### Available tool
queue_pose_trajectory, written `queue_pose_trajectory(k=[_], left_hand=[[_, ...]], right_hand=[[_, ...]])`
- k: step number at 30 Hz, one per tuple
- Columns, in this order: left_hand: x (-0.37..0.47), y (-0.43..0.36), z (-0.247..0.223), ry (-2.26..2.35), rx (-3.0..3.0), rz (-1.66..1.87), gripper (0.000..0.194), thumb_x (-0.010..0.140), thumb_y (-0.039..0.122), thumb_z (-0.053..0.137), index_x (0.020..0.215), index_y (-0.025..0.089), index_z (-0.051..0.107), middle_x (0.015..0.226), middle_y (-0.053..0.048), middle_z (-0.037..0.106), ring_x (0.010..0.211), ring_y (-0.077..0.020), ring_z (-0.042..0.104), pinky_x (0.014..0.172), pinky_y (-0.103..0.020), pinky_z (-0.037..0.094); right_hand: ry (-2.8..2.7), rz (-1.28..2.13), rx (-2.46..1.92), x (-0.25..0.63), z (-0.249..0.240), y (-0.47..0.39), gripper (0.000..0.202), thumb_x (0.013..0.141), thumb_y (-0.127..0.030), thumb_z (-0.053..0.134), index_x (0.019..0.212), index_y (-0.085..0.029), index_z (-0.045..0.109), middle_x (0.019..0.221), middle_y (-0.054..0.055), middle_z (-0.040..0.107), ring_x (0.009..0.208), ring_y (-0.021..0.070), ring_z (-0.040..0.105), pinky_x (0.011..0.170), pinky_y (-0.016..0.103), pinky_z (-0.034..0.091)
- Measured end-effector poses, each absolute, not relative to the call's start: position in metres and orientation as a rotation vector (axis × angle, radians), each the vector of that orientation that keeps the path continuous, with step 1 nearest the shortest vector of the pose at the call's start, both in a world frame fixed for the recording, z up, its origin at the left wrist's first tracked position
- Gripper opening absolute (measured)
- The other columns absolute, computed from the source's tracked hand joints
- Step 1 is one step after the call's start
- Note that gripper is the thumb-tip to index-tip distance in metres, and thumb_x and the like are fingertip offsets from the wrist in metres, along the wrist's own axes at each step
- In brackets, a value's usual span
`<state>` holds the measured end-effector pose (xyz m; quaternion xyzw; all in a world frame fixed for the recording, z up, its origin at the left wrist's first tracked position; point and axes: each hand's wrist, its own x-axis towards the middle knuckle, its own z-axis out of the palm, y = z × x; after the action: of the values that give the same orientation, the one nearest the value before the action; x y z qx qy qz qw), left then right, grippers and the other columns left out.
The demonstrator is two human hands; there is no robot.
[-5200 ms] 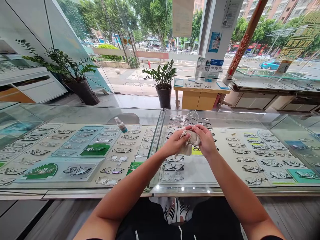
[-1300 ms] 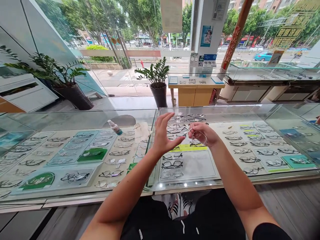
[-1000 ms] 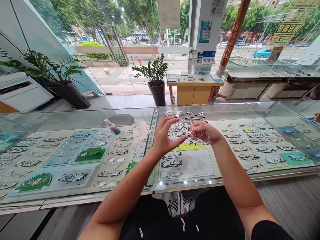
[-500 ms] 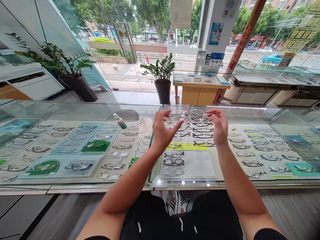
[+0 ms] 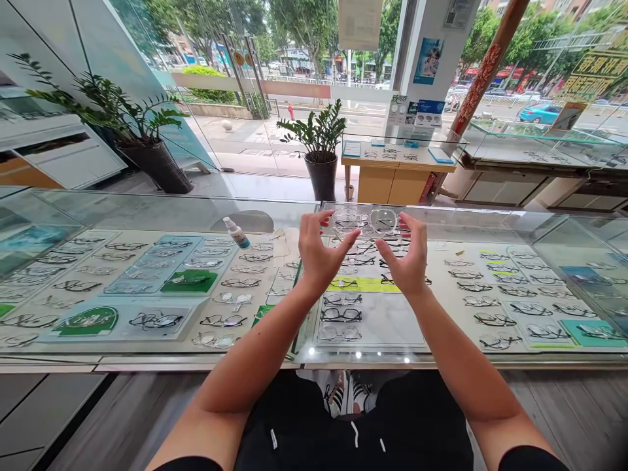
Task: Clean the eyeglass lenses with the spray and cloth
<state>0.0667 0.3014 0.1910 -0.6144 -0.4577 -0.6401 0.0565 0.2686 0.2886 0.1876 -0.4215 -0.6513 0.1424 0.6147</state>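
A pair of clear-framed eyeglasses [image 5: 383, 221] is held up between my two hands above the glass display counter. My left hand [image 5: 318, 247] grips its left side, fingers behind and thumb stretched toward the lower rim. At the other side my right hand [image 5: 408, 255] has its fingers at the frame's edge and its thumb below the right lens. Rows of dark-framed glasses [image 5: 341, 314] lie inside the counter beneath my wrists. Parts of the frame blend into the glasses seen behind it.
A spray bottle [image 5: 236, 233] and a pale cloth [image 5: 281, 243] are on the counter [image 5: 196, 363] to the left of my hands. Many more frames lie in the case on both sides. Beyond stand a potted plant [image 5: 321, 176] and a wooden cabinet [image 5: 377, 183].
My right hand has shifted left and turned, its thumb now reaching to the right lens's lower rim. My left hand stays nearly in place on the eyeglasses.
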Motion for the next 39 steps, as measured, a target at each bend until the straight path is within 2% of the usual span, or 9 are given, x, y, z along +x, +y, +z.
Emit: queue_pose_trajectory(k=[7, 17, 25, 39], left_hand=[[0.066, 0.301, 0.188, -1.295, -1.843, -1.905, 0.058, 0.084, 0.051, 0.091, 0.127, 0.022, 0.066, 0.11, -0.009, 0.067, 0.096, -0.0229, 0.062, 0.082, -0.039, 0.053], [0.065, 0.305, 0.185, -1.201, -1.816, -1.861, 0.059, 0.085, 0.052, 0.091, 0.129, 0.024, 0.065, 0.109, -0.008, 0.066, 0.095, -0.0226, 0.062, 0.081, -0.039, 0.055], [0.065, 0.305, 0.184, -1.201, -1.808, -1.851, 0.06, 0.084, 0.051, 0.092, 0.13, 0.025, 0.064, 0.111, -0.008, 0.066, 0.1, -0.0241, 0.063, 0.082, -0.04, 0.055], [0.066, 0.306, 0.183, -1.209, -1.805, -1.864, 0.06, 0.084, 0.052, 0.091, 0.129, 0.024, 0.065, 0.108, -0.007, 0.065, 0.094, -0.0227, 0.061, 0.081, -0.04, 0.054]], right_hand=[[-1.516, 0.303, -1.007, 0.268, 0.186, 0.29, 0.058, 0.097, -0.053, 0.077, 0.146, -0.03, 0.058, 0.138, 0.013, 0.061, 0.123, 0.0323, 0.06, 0.109, 0.053, 0.051], [-1.539, 0.048, -0.985, 0.27, 0.173, 0.303, 0.055, 0.098, -0.058, 0.074, 0.141, -0.027, 0.059, 0.125, 0.011, 0.067, 0.108, 0.0288, 0.068, 0.086, 0.047, 0.06], [-1.543, 0.049, -0.988, 0.27, 0.171, 0.305, 0.055, 0.098, -0.06, 0.074, 0.139, -0.026, 0.06, 0.124, 0.01, 0.068, 0.105, 0.0275, 0.069, 0.084, 0.046, 0.058], [-1.535, 0.061, -1.019, 0.27, 0.172, 0.304, 0.057, 0.098, -0.064, 0.072, 0.138, -0.026, 0.06, 0.125, 0.01, 0.068, 0.102, 0.027, 0.069, 0.083, 0.046, 0.058]])
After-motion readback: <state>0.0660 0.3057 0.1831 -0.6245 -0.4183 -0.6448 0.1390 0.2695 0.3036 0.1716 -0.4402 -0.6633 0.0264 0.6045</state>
